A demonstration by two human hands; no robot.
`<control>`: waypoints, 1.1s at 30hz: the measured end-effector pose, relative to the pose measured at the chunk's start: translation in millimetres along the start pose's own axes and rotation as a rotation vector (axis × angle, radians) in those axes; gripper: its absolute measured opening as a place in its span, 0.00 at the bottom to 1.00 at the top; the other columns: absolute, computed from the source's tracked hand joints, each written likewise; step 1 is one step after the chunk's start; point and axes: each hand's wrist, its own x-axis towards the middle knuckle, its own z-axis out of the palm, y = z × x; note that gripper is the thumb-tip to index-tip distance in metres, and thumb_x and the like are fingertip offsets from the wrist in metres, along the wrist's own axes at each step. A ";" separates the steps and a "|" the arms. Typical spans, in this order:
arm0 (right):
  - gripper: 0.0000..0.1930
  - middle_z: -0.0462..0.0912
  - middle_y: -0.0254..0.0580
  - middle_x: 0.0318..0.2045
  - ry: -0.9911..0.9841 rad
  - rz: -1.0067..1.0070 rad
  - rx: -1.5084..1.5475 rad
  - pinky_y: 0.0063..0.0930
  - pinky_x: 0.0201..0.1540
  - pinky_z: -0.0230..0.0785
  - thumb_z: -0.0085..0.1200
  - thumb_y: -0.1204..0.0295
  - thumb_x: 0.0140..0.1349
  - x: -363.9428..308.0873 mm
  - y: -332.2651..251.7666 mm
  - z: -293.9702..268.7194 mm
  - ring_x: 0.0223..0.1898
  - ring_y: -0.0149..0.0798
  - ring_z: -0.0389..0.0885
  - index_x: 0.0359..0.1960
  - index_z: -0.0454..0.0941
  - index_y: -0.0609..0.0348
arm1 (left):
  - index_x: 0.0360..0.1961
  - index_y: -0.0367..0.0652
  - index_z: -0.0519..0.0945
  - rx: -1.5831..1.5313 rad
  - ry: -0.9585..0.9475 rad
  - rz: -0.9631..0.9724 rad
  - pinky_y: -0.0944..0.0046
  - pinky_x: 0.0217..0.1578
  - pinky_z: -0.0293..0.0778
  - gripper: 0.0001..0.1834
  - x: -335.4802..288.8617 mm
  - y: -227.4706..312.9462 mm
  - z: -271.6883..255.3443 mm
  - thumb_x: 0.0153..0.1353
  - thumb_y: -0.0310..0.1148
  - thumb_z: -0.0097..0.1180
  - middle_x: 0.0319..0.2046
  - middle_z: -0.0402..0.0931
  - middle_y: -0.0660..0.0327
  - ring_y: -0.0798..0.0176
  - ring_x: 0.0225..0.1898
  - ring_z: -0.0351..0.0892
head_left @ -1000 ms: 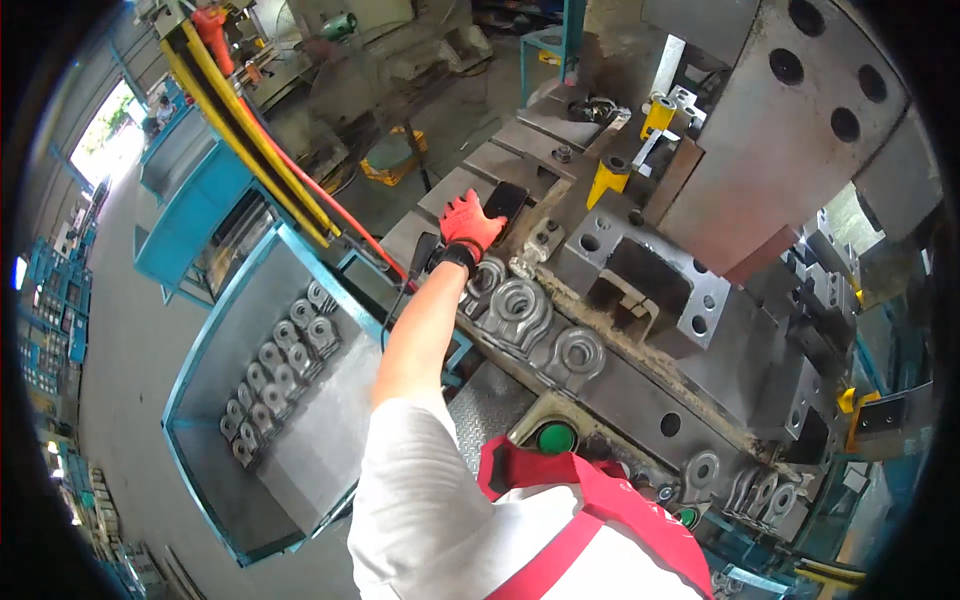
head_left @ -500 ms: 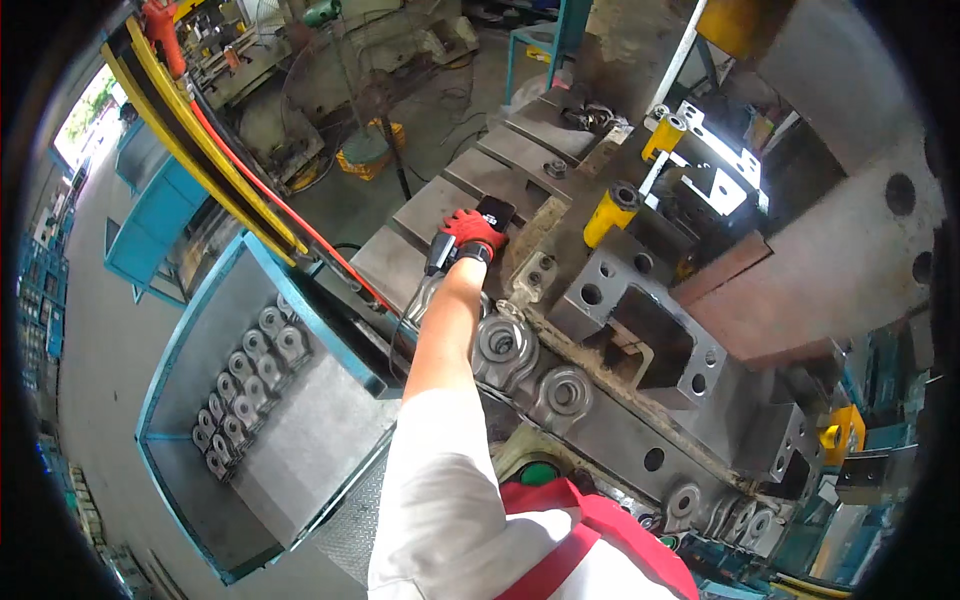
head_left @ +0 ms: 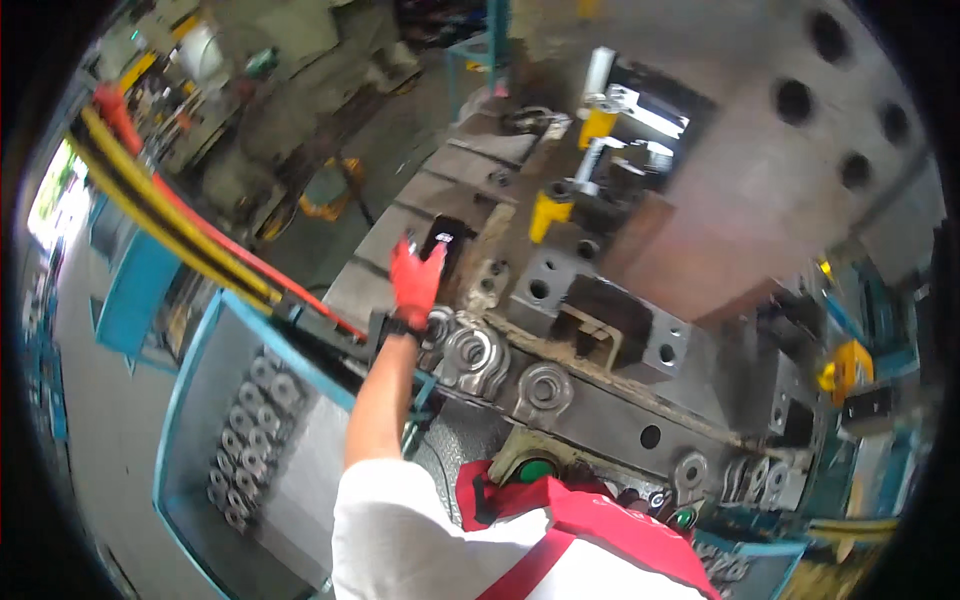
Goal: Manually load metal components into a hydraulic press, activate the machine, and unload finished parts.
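My left hand (head_left: pixel 417 282), in a red glove with a dark band at the wrist, reaches over the left end of the machine's metal bed (head_left: pixel 385 235). Its fingers are spread, and I make out nothing held in them. One fingertip overlaps the lower edge of a black phone-like slab (head_left: pixel 446 236) lying on the bed; whether it touches I cannot tell. Nearest the wrist, round forged metal parts with ring-shaped eyes (head_left: pixel 474 352) rest along the bed's front ledge, another ringed part (head_left: pixel 544 390) beside them. My right hand is out of view.
A blue-rimmed bin (head_left: pixel 172 440) at the left holds rows of similar ringed parts (head_left: pixel 258 425). Bored steel blocks (head_left: pixel 655 350) and yellow posts (head_left: pixel 550 212) stand on the machine. A green button (head_left: pixel 535 470) sits close to my body. A yellow-and-black bar (head_left: pixel 180 215) slants along the left.
My left hand has drawn back from the black slab toward me, and its fingers have spread. The view has swung, shifting most of the machine leftward.
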 end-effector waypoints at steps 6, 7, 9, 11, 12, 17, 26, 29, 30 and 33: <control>0.37 0.76 0.33 0.42 -0.172 -0.036 0.271 0.28 0.24 0.69 0.63 0.66 0.51 -35.1 -9.1 -1.7 0.33 0.33 0.76 0.62 0.55 0.41 | 0.55 0.33 0.67 -0.575 -0.132 -0.129 0.62 0.55 0.62 0.25 -126.8 65.6 -68.1 0.58 0.31 0.56 0.53 0.69 0.53 0.60 0.54 0.67; 0.37 0.75 0.33 0.44 -0.206 0.014 0.378 0.29 0.27 0.69 0.62 0.65 0.52 -37.2 -13.6 -2.2 0.36 0.34 0.76 0.63 0.55 0.43 | 0.55 0.32 0.67 -0.635 -0.165 -0.095 0.63 0.55 0.62 0.23 -151.1 85.5 -75.1 0.59 0.29 0.55 0.53 0.69 0.53 0.61 0.53 0.68; 0.36 0.75 0.37 0.47 -0.214 0.050 0.589 0.29 0.37 0.71 0.60 0.59 0.55 -25.1 10.2 -7.5 0.44 0.35 0.75 0.64 0.56 0.48 | 0.55 0.32 0.67 -0.390 -0.242 -0.142 0.63 0.55 0.62 0.22 -190.1 87.9 -72.4 0.60 0.26 0.52 0.52 0.71 0.53 0.61 0.52 0.69; 0.32 0.74 0.40 0.50 -0.267 -0.533 0.298 0.30 0.51 0.66 0.51 0.55 0.61 -34.8 14.2 -8.7 0.50 0.36 0.72 0.63 0.58 0.54 | 0.55 0.32 0.67 -0.593 -0.443 -0.183 0.62 0.55 0.63 0.22 -222.1 109.7 -65.4 0.60 0.26 0.53 0.50 0.72 0.53 0.62 0.51 0.70; 0.30 0.74 0.41 0.51 -0.238 -0.413 0.338 0.30 0.54 0.64 0.48 0.54 0.63 -40.3 -7.9 -11.6 0.52 0.35 0.71 0.63 0.58 0.56 | 0.54 0.33 0.69 -0.582 -0.469 -0.164 0.64 0.53 0.64 0.21 -236.8 120.4 -61.4 0.59 0.26 0.53 0.49 0.73 0.55 0.63 0.50 0.71; 0.18 0.78 0.56 0.38 0.238 -0.502 -0.397 0.48 0.41 0.70 0.35 0.60 0.65 19.7 2.2 36.4 0.36 0.58 0.78 0.50 0.69 0.54 | 0.53 0.33 0.71 -0.537 -0.739 0.027 0.62 0.52 0.67 0.21 -277.6 149.8 -38.2 0.60 0.32 0.54 0.48 0.73 0.51 0.58 0.50 0.72; 0.28 0.80 0.60 0.30 0.455 -0.238 -0.160 0.48 0.42 0.69 0.40 0.45 0.58 -13.5 -55.2 28.6 0.35 0.58 0.79 0.31 0.81 0.59 | 0.50 0.29 0.72 -0.572 -1.221 0.000 0.62 0.51 0.68 0.18 -330.1 144.7 23.3 0.61 0.30 0.53 0.49 0.74 0.50 0.57 0.49 0.73; 0.27 0.80 0.58 0.27 0.460 -0.257 -0.149 0.49 0.41 0.69 0.41 0.46 0.58 -24.1 -69.9 23.7 0.33 0.58 0.79 0.31 0.80 0.60 | 0.50 0.29 0.73 -0.438 -1.330 0.047 0.62 0.51 0.67 0.19 -334.0 158.0 17.7 0.61 0.31 0.53 0.49 0.73 0.50 0.56 0.48 0.72; 0.27 0.80 0.58 0.27 0.490 -0.273 -0.152 0.49 0.41 0.69 0.42 0.46 0.58 -23.5 -72.0 25.2 0.32 0.59 0.79 0.31 0.80 0.60 | 0.50 0.29 0.72 -0.416 -1.374 0.109 0.61 0.51 0.67 0.19 -331.7 169.0 17.1 0.61 0.31 0.52 0.49 0.73 0.49 0.56 0.48 0.72; 0.27 0.80 0.58 0.27 0.452 -0.279 -0.135 0.48 0.39 0.69 0.43 0.46 0.57 -35.4 -77.3 30.3 0.33 0.59 0.79 0.30 0.80 0.61 | 0.51 0.30 0.72 -0.254 -1.383 0.116 0.60 0.54 0.62 0.21 -331.0 205.0 -6.4 0.61 0.34 0.52 0.51 0.72 0.49 0.52 0.52 0.69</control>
